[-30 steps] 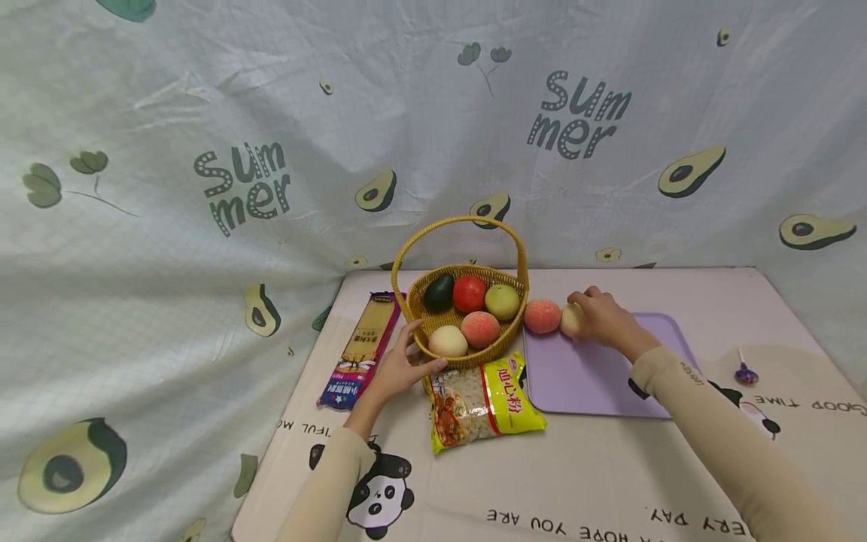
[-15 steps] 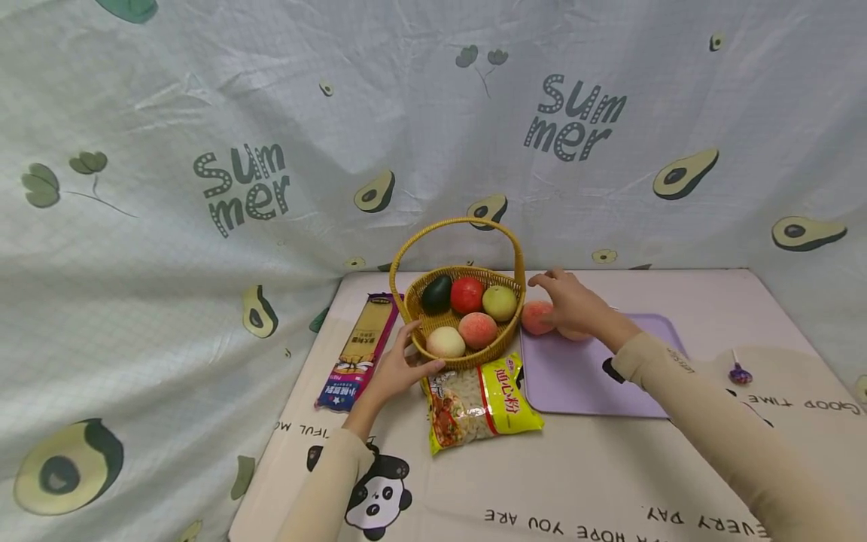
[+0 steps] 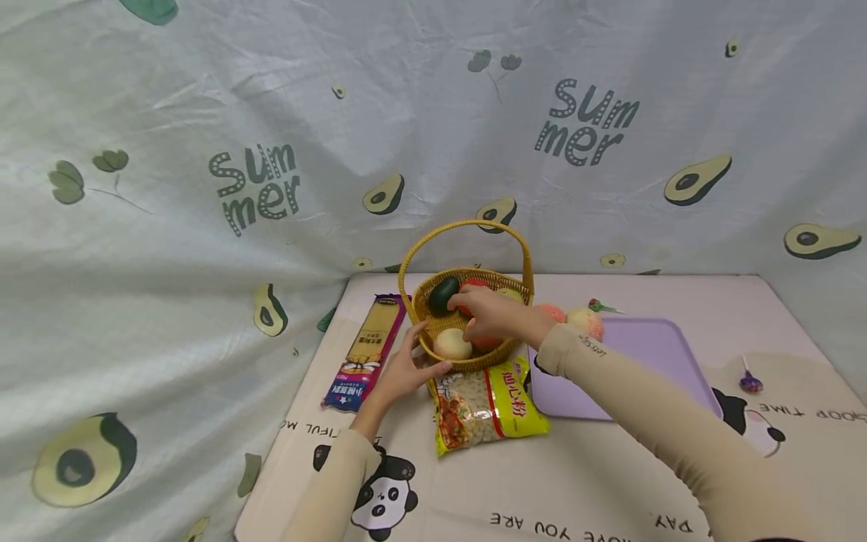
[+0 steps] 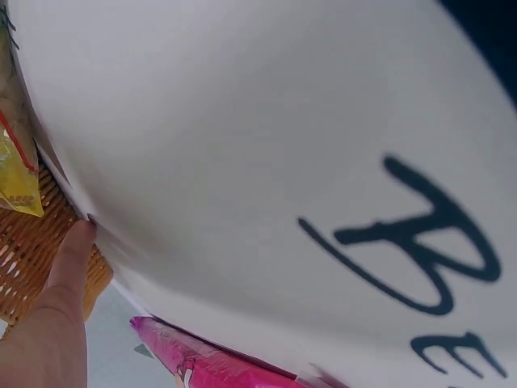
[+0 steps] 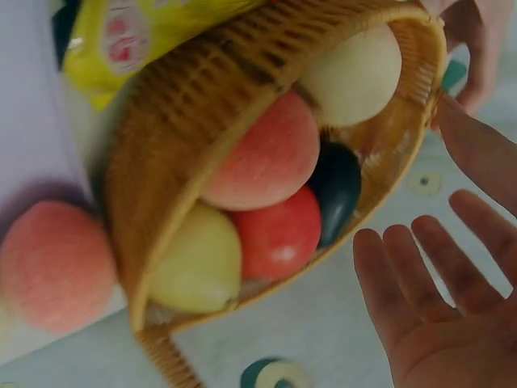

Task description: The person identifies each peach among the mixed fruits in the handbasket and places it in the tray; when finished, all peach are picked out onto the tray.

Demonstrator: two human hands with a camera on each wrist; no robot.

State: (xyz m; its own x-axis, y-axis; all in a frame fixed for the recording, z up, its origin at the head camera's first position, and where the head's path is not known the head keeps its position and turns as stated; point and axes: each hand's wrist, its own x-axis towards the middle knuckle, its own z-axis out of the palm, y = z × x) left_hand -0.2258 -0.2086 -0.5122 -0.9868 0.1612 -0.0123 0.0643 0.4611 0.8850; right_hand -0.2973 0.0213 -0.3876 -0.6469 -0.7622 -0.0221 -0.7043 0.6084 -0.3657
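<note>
A wicker basket [image 3: 497,360] with a tall handle holds a dark green avocado-like fruit [image 3: 443,295], a shiny red fruit [image 5: 279,234], a yellow-green fruit [image 5: 198,263], a pink peach [image 5: 271,153] and a pale peach [image 3: 451,344]. My left hand [image 3: 400,378] holds the basket's near left end, thumb on the front and fingers at the side. Over the basket reaches my right hand [image 3: 497,315], its fingers extended and nothing in its grasp in the right wrist view. Two more peaches, a pink one [image 5: 58,267] and a pale-and-pink one [image 3: 586,322], lie right of the basket.
A purple tray [image 3: 643,369] lies right of the basket. In front is a yellow pasta bag [image 3: 484,406]; to the left, a spaghetti pack [image 3: 366,354]. Two lollipops lie on the right: one behind the tray [image 3: 597,305], another [image 3: 750,383] beyond its right side.
My right hand has let go of the pale-and-pink peach at the tray's far left and moved left over the basket. My left hand has stayed on the basket.
</note>
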